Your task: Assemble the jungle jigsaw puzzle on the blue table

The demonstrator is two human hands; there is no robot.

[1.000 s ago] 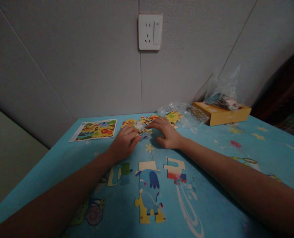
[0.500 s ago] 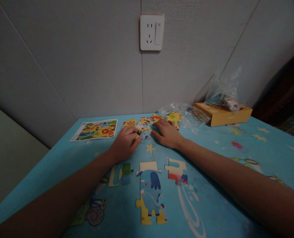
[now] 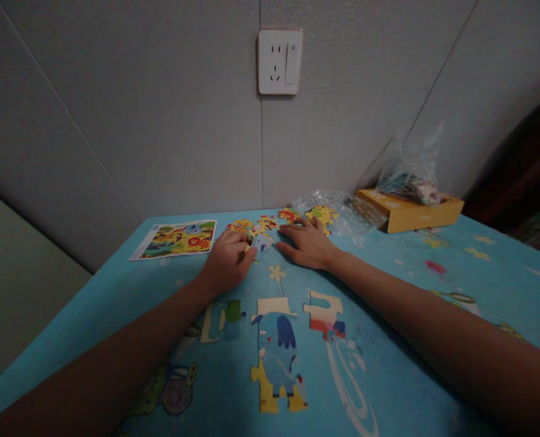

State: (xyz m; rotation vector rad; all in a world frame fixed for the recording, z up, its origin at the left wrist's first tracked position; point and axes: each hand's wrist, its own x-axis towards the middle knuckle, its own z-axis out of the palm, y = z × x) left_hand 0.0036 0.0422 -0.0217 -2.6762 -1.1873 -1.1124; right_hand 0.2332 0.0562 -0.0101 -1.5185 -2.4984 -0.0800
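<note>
My left hand point(image 3: 228, 258) is curled closed at the pile, with a yellow puzzle piece point(image 3: 248, 247) partly showing between thumb and fingers. Just right of it lies a blue puzzle piece point(image 3: 263, 243). My right hand point(image 3: 308, 244) rests palm down, fingers apart, its fingertips by the red and yellow puzzle pieces point(image 3: 288, 215). Nearer to me, joined pieces form a blue elephant point(image 3: 276, 358). A loose piece with a red patch point(image 3: 324, 314) lies to their right, and a pale piece with green point(image 3: 224, 318) to their left.
A printed picture card point(image 3: 176, 238) lies at the back left of the blue patterned table point(image 3: 388, 340). Crumpled clear plastic point(image 3: 342, 212) and a yellow box point(image 3: 418, 212) topped by a plastic bag point(image 3: 410, 173) are at the back right. A wall socket point(image 3: 280, 62) is above.
My left hand has shifted slightly left and toward me, showing more of the blue piece beside it. The right hand has barely moved, its fingers a little more spread.
</note>
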